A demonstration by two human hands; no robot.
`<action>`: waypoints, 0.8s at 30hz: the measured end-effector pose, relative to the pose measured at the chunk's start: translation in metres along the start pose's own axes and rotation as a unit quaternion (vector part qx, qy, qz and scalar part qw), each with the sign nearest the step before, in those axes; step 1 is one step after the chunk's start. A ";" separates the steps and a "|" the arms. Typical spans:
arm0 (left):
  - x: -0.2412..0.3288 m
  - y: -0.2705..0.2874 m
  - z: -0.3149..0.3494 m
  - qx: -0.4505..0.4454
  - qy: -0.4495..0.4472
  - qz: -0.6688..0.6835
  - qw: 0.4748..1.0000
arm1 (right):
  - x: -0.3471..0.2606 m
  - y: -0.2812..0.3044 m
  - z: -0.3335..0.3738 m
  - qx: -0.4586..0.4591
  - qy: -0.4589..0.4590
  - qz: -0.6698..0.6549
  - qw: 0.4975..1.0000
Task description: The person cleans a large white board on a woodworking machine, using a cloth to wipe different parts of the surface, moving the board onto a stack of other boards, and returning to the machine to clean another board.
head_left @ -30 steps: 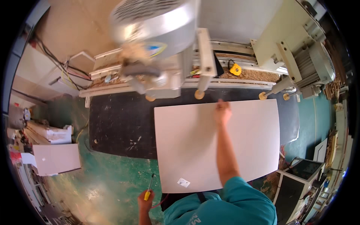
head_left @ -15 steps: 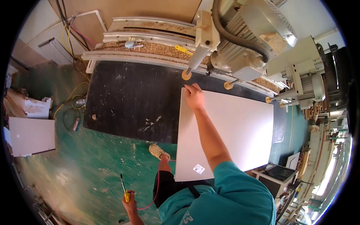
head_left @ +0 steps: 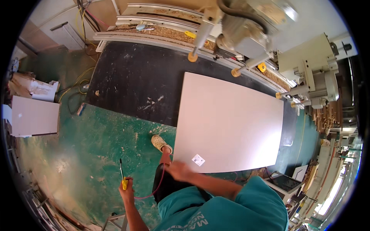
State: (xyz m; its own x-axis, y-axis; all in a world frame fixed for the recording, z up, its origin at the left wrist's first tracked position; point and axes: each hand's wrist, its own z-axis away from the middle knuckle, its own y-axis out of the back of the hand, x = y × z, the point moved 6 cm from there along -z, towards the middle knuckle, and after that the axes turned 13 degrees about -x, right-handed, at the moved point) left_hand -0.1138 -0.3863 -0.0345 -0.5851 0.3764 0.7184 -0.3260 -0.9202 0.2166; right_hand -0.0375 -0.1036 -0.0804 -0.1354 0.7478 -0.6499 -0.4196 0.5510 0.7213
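Note:
In my left hand (head_left: 127, 192), low on the left over the floor, is a yellow air blow gun (head_left: 124, 183). Its thin nozzle points away from me, and a pink hose (head_left: 159, 184) curves from it toward my legs. A pale rectangular panel (head_left: 231, 119) with a white label (head_left: 198, 159) near its close left corner lies on the black tabletop (head_left: 135, 84). My right hand (head_left: 179, 171) is by that corner, smeared by motion. Whether it touches the panel's edge cannot be made out.
A machine with several spindle arms (head_left: 192, 57) tipped with tan pads overhangs the panel's far side. Wood chips (head_left: 165, 34) fill the rail behind the table. Another panel (head_left: 35, 115) stands at the far left. A dark-topped cabinet (head_left: 285, 180) stands at right.
My right hand has left the panel's far left corner and come back toward my body, to the near left corner. My left hand keeps the blow gun, slightly shifted in view.

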 end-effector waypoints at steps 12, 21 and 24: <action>0.017 -0.126 0.097 -0.090 -0.075 -0.047 0.992 | 0.193 0.065 0.196 0.336 -0.295 -0.083 0.891; 0.045 -0.238 0.111 -0.188 -0.074 -0.122 0.972 | 0.391 0.155 0.428 0.356 -0.577 -0.056 0.733; 0.056 -0.277 0.100 -0.182 -0.091 -0.228 0.952 | 0.244 0.064 0.313 0.317 -0.323 -0.013 0.891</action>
State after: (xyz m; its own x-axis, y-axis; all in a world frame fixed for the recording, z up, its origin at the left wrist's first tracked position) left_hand 0.0177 -0.1213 0.0122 -0.1942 0.6732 0.7135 -0.7701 -0.5552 0.3142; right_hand 0.1837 0.2306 -0.1177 0.4985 0.6758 -0.5429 0.2052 0.5165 0.8313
